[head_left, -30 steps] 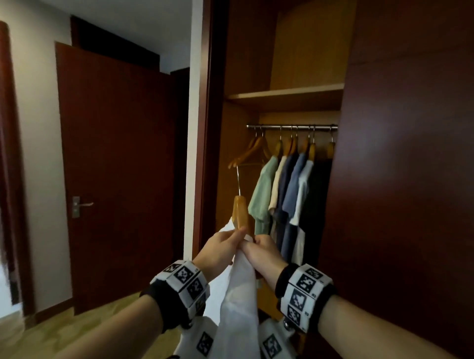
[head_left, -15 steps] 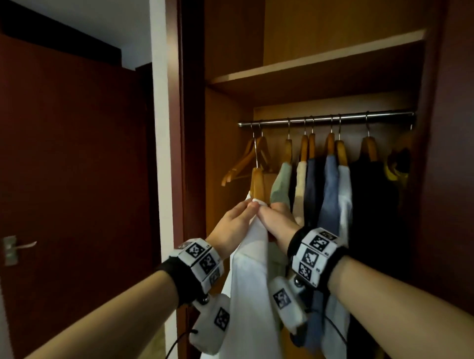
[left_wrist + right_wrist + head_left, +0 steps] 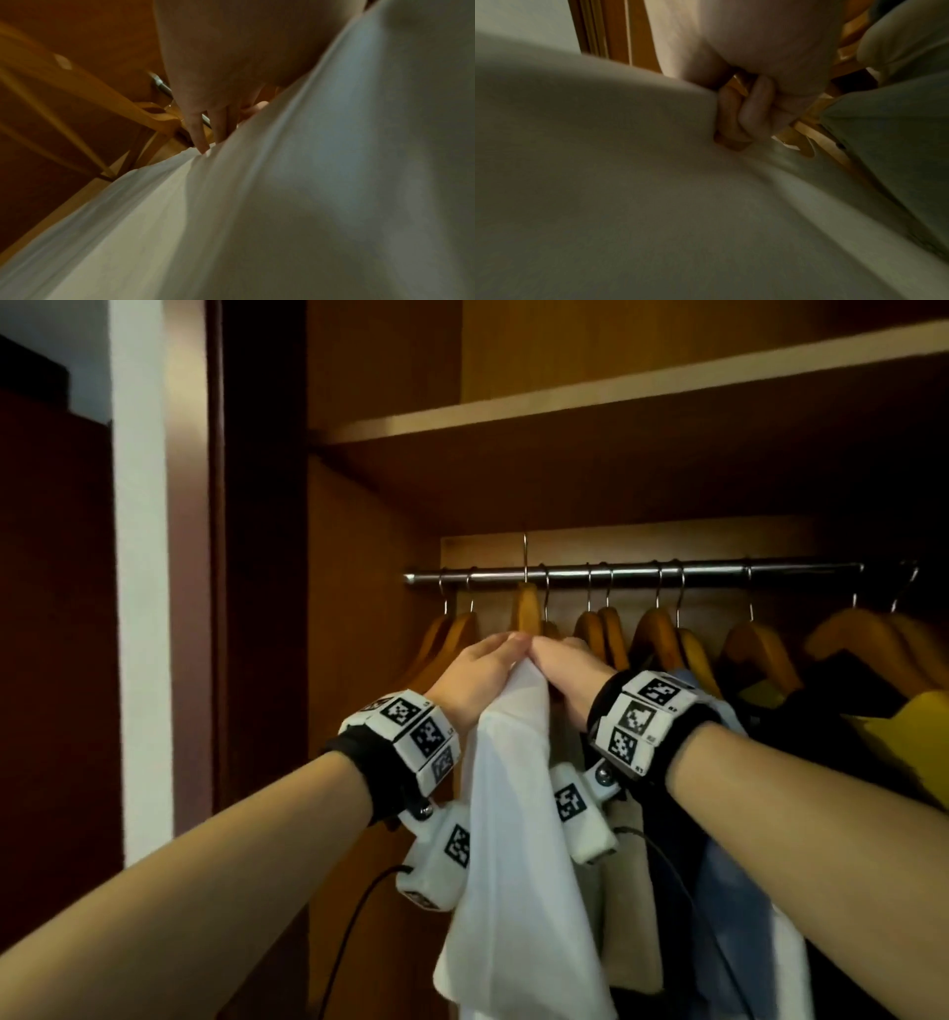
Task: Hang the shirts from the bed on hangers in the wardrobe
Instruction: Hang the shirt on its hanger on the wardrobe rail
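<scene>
A white shirt (image 3: 513,814) hangs from a wooden hanger (image 3: 529,608) that both hands hold up at the wardrobe rail (image 3: 719,570). The hanger's metal hook (image 3: 525,557) pokes up above the rail, between two hung hangers. My left hand (image 3: 480,672) pinches the shirt's top at the hanger from the left; in the left wrist view its fingers (image 3: 203,132) lie along the white cloth (image 3: 308,203). My right hand (image 3: 570,670) grips from the right, and the right wrist view shows its fingers (image 3: 746,113) curled round the hanger under the cloth (image 3: 603,182).
Two empty wooden hangers (image 3: 447,634) hang at the rail's left end. Right of my hands hang a beige shirt (image 3: 631,891), a blue shirt (image 3: 734,891) and dark and yellow clothes (image 3: 904,737). A shelf (image 3: 616,397) runs above, and the wardrobe's side wall (image 3: 359,660) stands close on the left.
The view has closed in on the wardrobe. Both hands have lifted the hanger with the white shirt up to the rail, so its hook now stands above the bar.
</scene>
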### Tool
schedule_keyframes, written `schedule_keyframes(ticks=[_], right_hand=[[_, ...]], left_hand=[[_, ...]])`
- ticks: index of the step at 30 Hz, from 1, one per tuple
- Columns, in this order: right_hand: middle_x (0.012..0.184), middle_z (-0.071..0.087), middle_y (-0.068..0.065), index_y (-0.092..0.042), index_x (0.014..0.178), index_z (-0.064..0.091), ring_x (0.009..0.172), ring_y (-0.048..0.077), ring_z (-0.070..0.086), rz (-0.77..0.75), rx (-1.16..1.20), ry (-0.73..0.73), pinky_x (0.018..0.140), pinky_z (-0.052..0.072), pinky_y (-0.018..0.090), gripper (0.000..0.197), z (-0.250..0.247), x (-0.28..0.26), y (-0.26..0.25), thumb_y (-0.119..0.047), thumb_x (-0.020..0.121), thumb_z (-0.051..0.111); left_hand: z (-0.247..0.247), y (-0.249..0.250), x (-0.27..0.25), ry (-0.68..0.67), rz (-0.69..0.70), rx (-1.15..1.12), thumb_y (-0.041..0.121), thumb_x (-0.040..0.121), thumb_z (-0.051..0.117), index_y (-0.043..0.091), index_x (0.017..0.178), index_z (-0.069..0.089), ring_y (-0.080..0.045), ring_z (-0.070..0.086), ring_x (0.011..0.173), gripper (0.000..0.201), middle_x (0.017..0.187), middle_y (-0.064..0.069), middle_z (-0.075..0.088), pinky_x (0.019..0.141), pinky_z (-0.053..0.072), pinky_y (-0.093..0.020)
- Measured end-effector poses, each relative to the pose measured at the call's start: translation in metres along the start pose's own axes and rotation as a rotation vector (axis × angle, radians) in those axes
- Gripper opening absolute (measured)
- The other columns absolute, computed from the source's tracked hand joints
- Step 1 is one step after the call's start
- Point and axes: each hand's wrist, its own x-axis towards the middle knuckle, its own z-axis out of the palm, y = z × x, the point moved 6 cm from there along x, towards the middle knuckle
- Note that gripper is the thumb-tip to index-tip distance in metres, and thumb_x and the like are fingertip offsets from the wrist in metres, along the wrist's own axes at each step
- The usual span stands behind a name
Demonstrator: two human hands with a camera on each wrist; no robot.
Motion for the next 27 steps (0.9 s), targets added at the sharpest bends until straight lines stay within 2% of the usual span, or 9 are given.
schedule_keyframes(ticks=[3, 6, 9, 13, 15, 19, 20, 24, 27], right_hand=[[0.106, 0.067, 0.012, -0.014, 0.127, 0.056, 0.088, 0.025, 0.067, 0.027, -0.012, 0.032, 0.058, 0.05, 0.029, 0.047, 0.003, 0.034, 0.0, -0.037, 0.088, 0.071], [0.1, 0.07, 0.012, -0.011, 0.128, 0.059, 0.078, 0.024, 0.068, 0.043, -0.022, 0.031, 0.048, 0.049, 0.024, 0.059, 0.015, 0.061, 0.007, -0.03, 0.077, 0.079], [0.101, 0.068, 0.012, -0.011, 0.132, 0.056, 0.076, 0.021, 0.066, 0.029, -0.14, 0.056, 0.046, 0.047, 0.022, 0.062, 0.027, 0.072, 0.011, -0.029, 0.076, 0.078], [0.079, 0.061, 0.006, -0.01, 0.099, 0.063, 0.064, 0.016, 0.057, 0.073, -0.272, -0.021, 0.041, 0.041, 0.018, 0.02, 0.041, 0.07, 0.01, -0.027, 0.09, 0.07], [0.08, 0.061, 0.006, -0.009, 0.103, 0.064, 0.065, 0.016, 0.058, 0.075, -0.304, -0.032, 0.044, 0.045, 0.019, 0.024, 0.043, 0.067, 0.011, -0.028, 0.091, 0.07], [0.091, 0.063, 0.007, -0.015, 0.094, 0.05, 0.082, 0.022, 0.063, 0.036, -0.36, 0.032, 0.076, 0.057, 0.036, 0.033, 0.037, 0.06, 0.015, -0.038, 0.088, 0.073], [0.092, 0.062, 0.007, -0.016, 0.093, 0.046, 0.085, 0.023, 0.064, 0.029, -0.375, 0.045, 0.077, 0.058, 0.038, 0.037, 0.035, 0.056, 0.016, -0.043, 0.088, 0.072], [0.079, 0.061, 0.01, -0.003, 0.108, 0.059, 0.053, 0.02, 0.055, 0.004, -0.424, 0.048, 0.042, 0.04, 0.024, 0.055, 0.03, 0.04, 0.023, -0.055, 0.09, 0.062], [0.079, 0.06, 0.004, -0.015, 0.104, 0.06, 0.051, 0.016, 0.051, -0.096, -0.445, 0.096, 0.045, 0.04, 0.026, 0.044, 0.024, 0.028, 0.024, -0.057, 0.091, 0.059]], left_hand=[[-0.009, -0.003, 0.034, -0.012, 0.042, 0.215, 0.044, 0.102, 0.04, 0.019, 0.141, 0.049, -0.015, 0.049, 0.123, 0.047, 0.139, 0.001, 0.052, 0.105, 0.032, -0.027], [-0.031, -0.012, 0.061, 0.099, 0.091, 0.644, 0.042, 0.1, 0.044, 0.025, 0.134, 0.053, -0.02, 0.053, 0.119, 0.039, 0.13, 0.001, 0.057, 0.097, 0.039, -0.028], [-0.052, -0.038, 0.084, 0.116, -0.092, 0.865, 0.039, 0.09, 0.057, 0.021, 0.135, 0.049, -0.03, 0.049, 0.124, 0.048, 0.137, -0.006, 0.05, 0.101, 0.044, -0.041], [-0.053, -0.067, 0.091, -0.027, -0.181, 0.835, 0.029, 0.087, 0.067, 0.016, 0.134, 0.044, -0.03, 0.059, 0.111, 0.054, 0.123, -0.011, 0.059, 0.088, 0.05, -0.037], [-0.055, -0.074, 0.091, -0.013, -0.154, 0.79, 0.024, 0.085, 0.069, 0.018, 0.137, 0.042, -0.03, 0.06, 0.11, 0.058, 0.122, -0.01, 0.059, 0.088, 0.05, -0.038], [-0.061, -0.078, 0.084, 0.045, -0.113, 0.616, 0.015, 0.087, 0.064, 0.021, 0.132, 0.05, -0.027, 0.059, 0.109, 0.047, 0.115, -0.006, 0.061, 0.082, 0.044, -0.03], [-0.062, -0.076, 0.082, 0.071, -0.096, 0.594, 0.012, 0.088, 0.061, 0.021, 0.131, 0.052, -0.027, 0.058, 0.111, 0.044, 0.118, -0.007, 0.061, 0.082, 0.042, -0.028], [-0.07, -0.053, 0.072, 0.196, -0.01, 0.588, 0.009, 0.09, 0.058, 0.023, 0.133, 0.051, -0.031, 0.059, 0.114, 0.046, 0.123, -0.009, 0.062, 0.088, 0.046, -0.032], [-0.075, -0.033, 0.059, 0.28, 0.042, 0.517, 0.014, 0.088, 0.059, 0.028, 0.129, 0.052, -0.026, 0.064, 0.102, 0.044, 0.11, -0.004, 0.064, 0.087, 0.054, -0.035]])
